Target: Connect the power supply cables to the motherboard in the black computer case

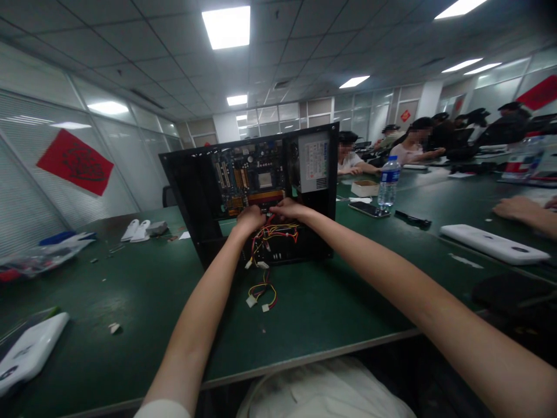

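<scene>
An open black computer case (183, 191) stands on the green table, its inside facing me. Within it are a motherboard (250, 168) and, at upper right, a grey power supply (313, 162). Both hands reach in at the motherboard's lower edge. My left hand (251, 218) is closed, its fingertips turned away, and what they grip is hidden. Beside it, my right hand (288, 209) pinches at the top of a red and yellow power cable (278, 231). Loose white connectors (251, 301) from the cable bundle hang out onto the table in front of the case.
Right of the case are a water bottle (389, 183), a phone (369, 209), a small box (364, 188) and a long white device (494, 244). Another white device (32, 351) lies at lower left, plastic bags (47, 255) behind it. Another person's hand (517, 209) rests at far right.
</scene>
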{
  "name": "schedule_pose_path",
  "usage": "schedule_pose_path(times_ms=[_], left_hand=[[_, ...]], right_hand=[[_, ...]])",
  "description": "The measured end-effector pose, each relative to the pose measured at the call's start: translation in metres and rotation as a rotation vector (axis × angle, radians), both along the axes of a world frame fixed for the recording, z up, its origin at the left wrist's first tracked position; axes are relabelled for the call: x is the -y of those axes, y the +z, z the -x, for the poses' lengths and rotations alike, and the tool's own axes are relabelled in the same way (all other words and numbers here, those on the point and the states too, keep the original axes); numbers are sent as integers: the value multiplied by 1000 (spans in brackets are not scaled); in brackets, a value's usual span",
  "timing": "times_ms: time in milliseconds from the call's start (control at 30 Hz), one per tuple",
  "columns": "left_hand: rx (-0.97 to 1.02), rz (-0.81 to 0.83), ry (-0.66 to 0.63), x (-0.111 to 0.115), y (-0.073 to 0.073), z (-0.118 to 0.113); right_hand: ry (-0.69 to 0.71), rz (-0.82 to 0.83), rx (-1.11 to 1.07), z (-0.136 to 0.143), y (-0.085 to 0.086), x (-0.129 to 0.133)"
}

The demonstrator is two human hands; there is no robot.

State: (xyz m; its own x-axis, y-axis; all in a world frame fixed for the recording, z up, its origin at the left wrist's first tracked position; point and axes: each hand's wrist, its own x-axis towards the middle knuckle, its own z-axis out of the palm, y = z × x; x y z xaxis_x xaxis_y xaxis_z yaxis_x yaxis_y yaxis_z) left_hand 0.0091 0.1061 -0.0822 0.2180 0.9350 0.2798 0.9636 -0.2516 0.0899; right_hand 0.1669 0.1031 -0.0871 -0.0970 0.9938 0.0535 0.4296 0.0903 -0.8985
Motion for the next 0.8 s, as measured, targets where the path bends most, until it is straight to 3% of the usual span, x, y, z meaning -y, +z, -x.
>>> schedule_pose_path(times_ms=[333,600,800], left_hand=[[-18,-142,48,1,-4,0],[-37,-135,39,3,-5,-2],[-24,-92,42,0,-3,-2]], right_hand=[[85,98,-115,-4,-5,-13],[55,134,-206,-2,-4,-12],[82,228,-397,-1,-3,-12]])
